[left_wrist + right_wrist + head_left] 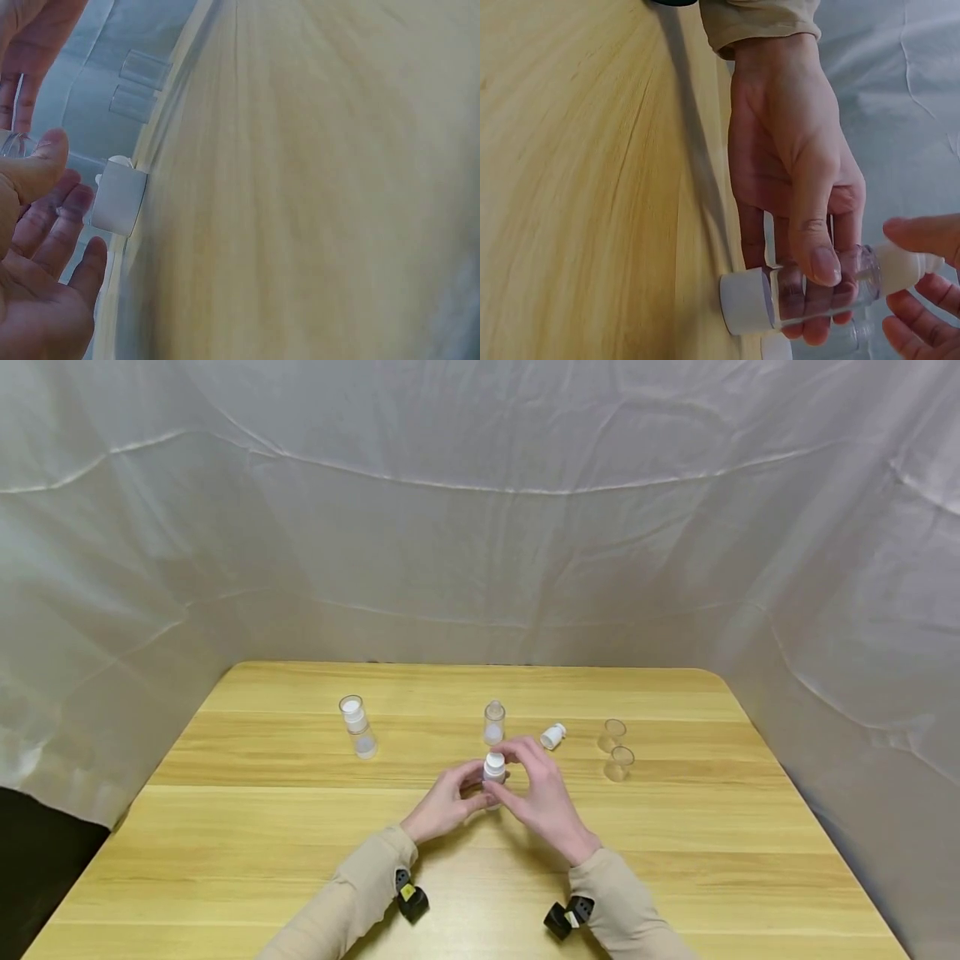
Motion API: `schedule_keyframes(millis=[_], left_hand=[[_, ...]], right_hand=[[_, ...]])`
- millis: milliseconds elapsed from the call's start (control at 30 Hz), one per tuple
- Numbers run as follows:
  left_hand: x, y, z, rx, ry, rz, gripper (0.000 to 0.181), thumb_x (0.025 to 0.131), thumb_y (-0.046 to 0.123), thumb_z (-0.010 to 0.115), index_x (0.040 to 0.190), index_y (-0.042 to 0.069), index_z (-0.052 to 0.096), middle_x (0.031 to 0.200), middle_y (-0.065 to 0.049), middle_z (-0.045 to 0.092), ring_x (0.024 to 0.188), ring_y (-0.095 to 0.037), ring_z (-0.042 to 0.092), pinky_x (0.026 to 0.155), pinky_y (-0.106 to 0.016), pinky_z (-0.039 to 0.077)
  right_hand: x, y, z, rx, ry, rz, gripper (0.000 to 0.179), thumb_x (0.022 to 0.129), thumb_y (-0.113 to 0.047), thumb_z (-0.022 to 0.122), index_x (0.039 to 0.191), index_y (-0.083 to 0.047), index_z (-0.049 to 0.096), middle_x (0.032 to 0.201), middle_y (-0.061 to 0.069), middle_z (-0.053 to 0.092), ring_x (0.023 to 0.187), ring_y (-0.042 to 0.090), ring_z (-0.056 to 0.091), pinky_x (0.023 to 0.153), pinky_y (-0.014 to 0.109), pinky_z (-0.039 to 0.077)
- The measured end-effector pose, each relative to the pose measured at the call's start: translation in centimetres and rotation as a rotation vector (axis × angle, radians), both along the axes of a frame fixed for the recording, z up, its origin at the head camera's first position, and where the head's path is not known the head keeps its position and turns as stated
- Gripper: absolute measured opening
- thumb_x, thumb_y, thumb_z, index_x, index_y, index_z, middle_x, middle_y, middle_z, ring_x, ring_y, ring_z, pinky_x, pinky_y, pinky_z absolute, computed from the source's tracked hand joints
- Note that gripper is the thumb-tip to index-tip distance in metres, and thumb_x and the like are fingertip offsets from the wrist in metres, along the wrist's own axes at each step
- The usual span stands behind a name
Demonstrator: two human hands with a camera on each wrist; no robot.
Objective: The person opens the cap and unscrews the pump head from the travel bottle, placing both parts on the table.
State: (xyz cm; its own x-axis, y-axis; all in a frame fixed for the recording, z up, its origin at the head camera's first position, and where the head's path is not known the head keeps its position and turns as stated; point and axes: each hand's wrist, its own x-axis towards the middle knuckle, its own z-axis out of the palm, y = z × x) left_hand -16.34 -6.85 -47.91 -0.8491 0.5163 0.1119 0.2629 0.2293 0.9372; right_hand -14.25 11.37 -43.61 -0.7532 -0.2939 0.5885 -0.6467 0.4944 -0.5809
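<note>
Upright at the table's middle is a clear bottle (795, 296) with a white base (746, 301) and a white pump top (494, 766). My left hand (441, 806) grips its clear body, thumb on one side and fingers on the other, as the right wrist view shows. My right hand (542, 789) holds the pump top between thumb and fingers. In the right wrist view the right thumb (915, 232) lies against the white collar. Just beyond the hands stands a clear bottle with a pointed clear top (493, 722).
A white pump piece (553, 736) lies on its side behind my right hand. Farther right stand two clear caps, a back one (611, 735) and a front one (618, 763). At left is a capped pump bottle (357, 727). Grey sheeting (480, 552) hangs around the wooden table (262, 843).
</note>
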Motion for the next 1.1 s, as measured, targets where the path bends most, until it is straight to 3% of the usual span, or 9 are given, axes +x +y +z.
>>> schedule_keyframes(millis=[300, 533, 700, 1100], left_hand=[[-0.04, -0.07, 0.01, 0.009, 0.009, -0.007, 0.046, 0.094, 0.008, 0.067, 0.138, 0.004, 0.055, 0.139, -0.017, 0.063, 0.131, -0.034, 0.059, 0.117, -0.051, 0.044], [-0.09, -0.07, 0.01, 0.013, 0.006, -0.014, 0.047, 0.094, 0.007, 0.067, 0.138, 0.003, 0.055, 0.14, -0.017, 0.062, 0.131, -0.033, 0.059, 0.117, -0.049, 0.044], [-0.06, -0.04, 0.08, 0.017, 0.005, -0.016, 0.046, 0.093, 0.007, 0.067, 0.138, 0.002, 0.055, 0.14, -0.018, 0.062, 0.131, -0.033, 0.059, 0.117, -0.049, 0.044], [0.11, 0.04, 0.27, -0.001, 0.013, -0.011, 0.046, 0.094, 0.009, 0.067, 0.138, 0.003, 0.056, 0.138, -0.016, 0.064, 0.13, -0.033, 0.059, 0.118, -0.051, 0.043]], right_hand=[[-0.14, -0.36, -0.06, 0.001, -0.005, -0.033, 0.044, 0.075, 0.001, 0.085, 0.114, -0.002, 0.066, 0.107, 0.01, 0.069, 0.095, 0.021, 0.067, 0.086, 0.035, 0.062], [-0.16, -0.41, -0.03, -0.007, -0.002, -0.029, 0.043, 0.074, 0.001, 0.085, 0.113, 0.0, 0.066, 0.106, 0.012, 0.069, 0.093, 0.023, 0.068, 0.084, 0.04, 0.063], [-0.16, -0.45, -0.06, -0.005, 0.006, -0.036, 0.042, 0.074, 0.001, 0.085, 0.112, 0.0, 0.067, 0.105, 0.012, 0.07, 0.093, 0.022, 0.068, 0.085, 0.035, 0.062], [-0.11, -0.47, -0.16, -0.023, -0.008, -0.035, 0.04, 0.075, 0.0, 0.084, 0.112, 0.001, 0.067, 0.105, 0.014, 0.07, 0.093, 0.024, 0.068, 0.083, 0.041, 0.063]])
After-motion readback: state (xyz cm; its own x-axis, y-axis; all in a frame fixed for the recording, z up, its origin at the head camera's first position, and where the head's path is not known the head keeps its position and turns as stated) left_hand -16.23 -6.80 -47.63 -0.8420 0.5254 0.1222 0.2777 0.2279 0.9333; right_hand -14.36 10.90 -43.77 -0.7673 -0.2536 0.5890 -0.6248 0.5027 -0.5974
